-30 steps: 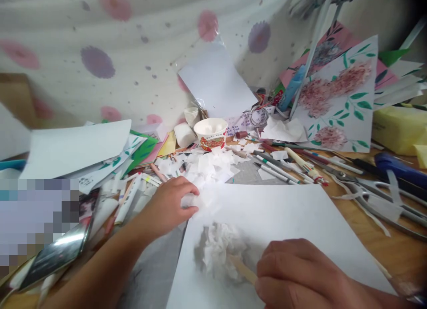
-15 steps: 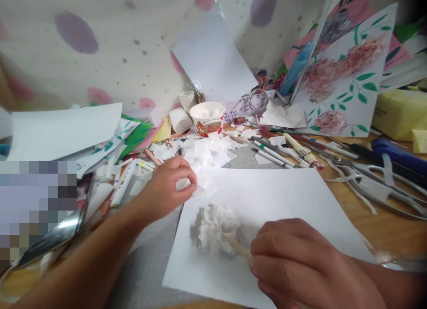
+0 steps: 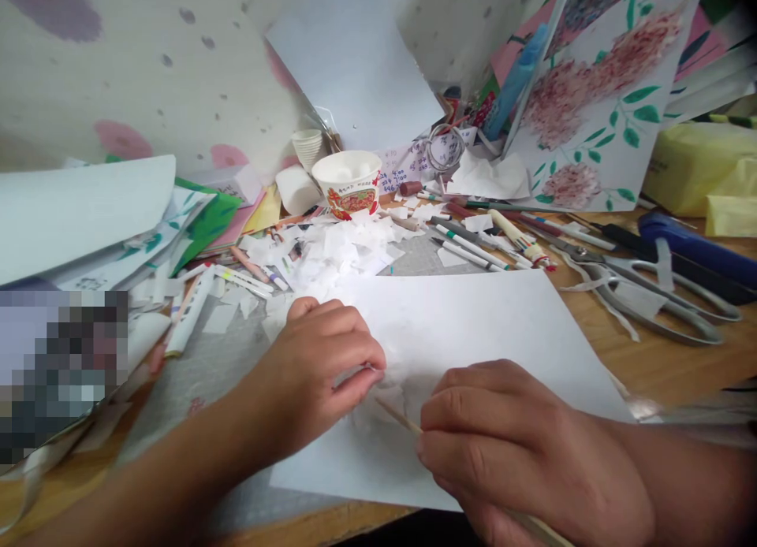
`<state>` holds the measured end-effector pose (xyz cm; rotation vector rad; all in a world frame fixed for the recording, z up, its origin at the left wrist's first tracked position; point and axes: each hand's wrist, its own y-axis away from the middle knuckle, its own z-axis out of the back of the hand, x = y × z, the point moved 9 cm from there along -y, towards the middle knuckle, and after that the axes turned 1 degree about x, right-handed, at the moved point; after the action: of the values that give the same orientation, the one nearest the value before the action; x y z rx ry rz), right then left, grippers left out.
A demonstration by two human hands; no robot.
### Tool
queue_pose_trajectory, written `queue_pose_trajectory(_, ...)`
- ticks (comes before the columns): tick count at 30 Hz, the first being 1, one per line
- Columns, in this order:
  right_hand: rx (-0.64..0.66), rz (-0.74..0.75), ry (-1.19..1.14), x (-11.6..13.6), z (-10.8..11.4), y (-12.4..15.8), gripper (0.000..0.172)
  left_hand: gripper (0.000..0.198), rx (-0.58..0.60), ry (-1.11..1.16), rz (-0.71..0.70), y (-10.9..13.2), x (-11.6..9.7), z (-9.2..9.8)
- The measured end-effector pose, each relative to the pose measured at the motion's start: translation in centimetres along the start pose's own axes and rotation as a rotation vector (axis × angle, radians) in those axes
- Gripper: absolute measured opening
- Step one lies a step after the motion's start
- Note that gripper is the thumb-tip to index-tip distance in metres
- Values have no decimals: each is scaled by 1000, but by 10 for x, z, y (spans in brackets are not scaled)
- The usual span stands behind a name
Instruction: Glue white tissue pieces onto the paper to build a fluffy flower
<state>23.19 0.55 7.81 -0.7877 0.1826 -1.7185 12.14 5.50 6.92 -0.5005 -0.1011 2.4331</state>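
The right hand (image 3: 514, 444) clamps a stick (image 3: 400, 417), its tip pointing left at the crumpled paper (image 3: 390, 392), partly hidden between the hands. Just beyond, the left hand (image 3: 328, 362) pinches a scrap (image 3: 373, 366).

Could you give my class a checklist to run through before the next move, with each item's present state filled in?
1. Right hand has a closed grip on the wooden stick: ok.
2. White sheet spread beneath both hands: ok.
3. Scissors off the sheet: ok, lying to its right.
4. Torn paper pieces visible: ok, heaped before the bowl.
5. Crumpled paper in clear view: not ok, blurred, partly behind the left hand.
6. Scrap between left fingertips: cannot tell.
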Motion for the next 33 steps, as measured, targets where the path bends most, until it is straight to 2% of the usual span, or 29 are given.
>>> queue_pose_trajectory(5,-4,8,11,1,0,1,37,20,94,-21,-36,1,-4,-9)
queue_pose_trajectory(7,-74,-24,-36,-1,8,4,35,20,133,-27,-60,2,-4,-11)
queue_pose_trajectory(11,-230,-131,-181,-15,25,9,18,16,177,-29,-56,4,-1,-13)
queue_pose_trajectory(14,-235,-153,-213,-20,28,4,21,13,192,-33,-34,3,3,-14)
queue_pose_trajectory(22,-53,-180,-165,-22,2,-9,17,10,215,-18,18,2,5,-14)
queue_pose_trajectory(25,42,-132,-98,-15,-9,-13,23,11,199,28,44,3,9,-11)
queue_pose_trajectory(29,191,-60,22,-6,-19,-15,20,12,133,42,25,3,11,-6)
queue_pose_trajectory(31,209,-13,36,-2,-20,-13,21,16,128,30,10,4,10,-7)
queue_pose_trajectory(33,136,17,32,1,-14,-8,23,17,136,22,1,4,8,-9)
